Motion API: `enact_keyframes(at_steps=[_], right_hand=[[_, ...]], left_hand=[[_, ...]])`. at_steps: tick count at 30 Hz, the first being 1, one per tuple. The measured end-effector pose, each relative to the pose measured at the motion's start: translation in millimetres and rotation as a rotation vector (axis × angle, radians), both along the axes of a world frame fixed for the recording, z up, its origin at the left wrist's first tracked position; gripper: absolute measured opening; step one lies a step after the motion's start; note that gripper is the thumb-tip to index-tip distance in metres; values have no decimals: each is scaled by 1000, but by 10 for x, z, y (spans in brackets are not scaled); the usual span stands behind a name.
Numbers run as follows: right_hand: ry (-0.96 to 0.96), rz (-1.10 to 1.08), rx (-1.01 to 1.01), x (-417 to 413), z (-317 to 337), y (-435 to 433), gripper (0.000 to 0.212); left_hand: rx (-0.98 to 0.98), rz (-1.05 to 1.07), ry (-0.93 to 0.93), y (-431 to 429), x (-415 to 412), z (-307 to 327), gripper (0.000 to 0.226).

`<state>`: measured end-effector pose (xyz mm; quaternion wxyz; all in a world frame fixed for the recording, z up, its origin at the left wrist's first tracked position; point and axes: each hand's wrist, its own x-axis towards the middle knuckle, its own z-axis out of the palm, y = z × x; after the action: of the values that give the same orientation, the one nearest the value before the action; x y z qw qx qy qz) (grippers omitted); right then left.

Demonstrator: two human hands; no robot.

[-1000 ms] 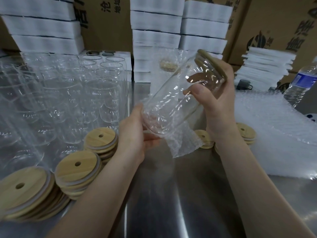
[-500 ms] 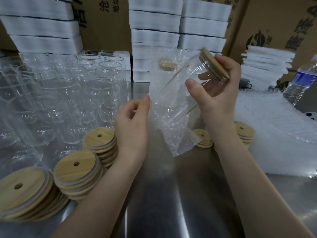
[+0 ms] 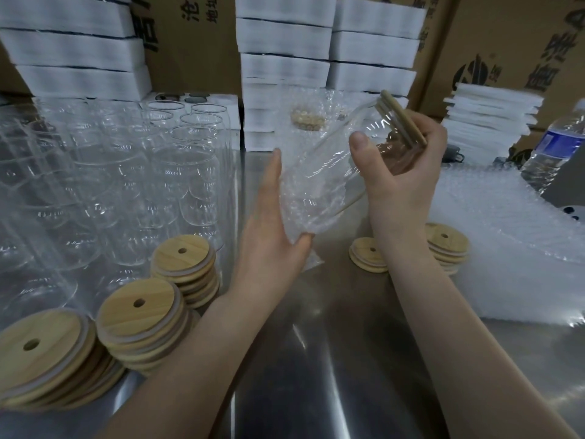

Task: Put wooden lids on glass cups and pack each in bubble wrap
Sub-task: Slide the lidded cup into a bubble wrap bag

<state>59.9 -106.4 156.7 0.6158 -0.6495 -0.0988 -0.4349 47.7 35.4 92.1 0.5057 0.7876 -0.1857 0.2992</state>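
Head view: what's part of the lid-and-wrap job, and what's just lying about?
In the job: glass cup gripped by the right hand, wooden lid on it, bubble wrap bag held by the left hand round the cup's lower part, lid stacks, empty cups, bubble wrap pile.

Lying about: water bottle, cardboard boxes, white foam stacks (use unclear).
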Motion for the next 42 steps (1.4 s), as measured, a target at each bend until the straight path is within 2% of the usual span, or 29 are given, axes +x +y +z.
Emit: enact_keyframes(at_steps=[2,4,10,17,24,31,35,39,42], right_hand=[[-41,-15,-2,-10,0,7,69],[-90,-47,-12,-16,1,9,69],[-94,-27,31,8,-9,-7,65],[-11,39,-60,23,-48,33,65],[65,113,-68,58,-53,80,68],[32,58,-40,65,-92,100,66],[12,10,-10,58,-94,76,70],[-3,-6,-51,30,-113,137,73],[-16,-22,-91,6,-137,193,73]], left_hand=[[-62,49,27,10,-7,5,87],[-44,101,12,-1,-30,16,79],[59,137,-97,-28,-84,54,73],[9,71,-75,-21,-77,51,78],[-41,73,-100,-15,-99,81,77],[6,100,-31,-51,-152,137,100],[-85,306,-187,-33,-176,176,55],[-203,291,19,-61,-198,219,40],[-271,285,76,-90,-197,211,21]])
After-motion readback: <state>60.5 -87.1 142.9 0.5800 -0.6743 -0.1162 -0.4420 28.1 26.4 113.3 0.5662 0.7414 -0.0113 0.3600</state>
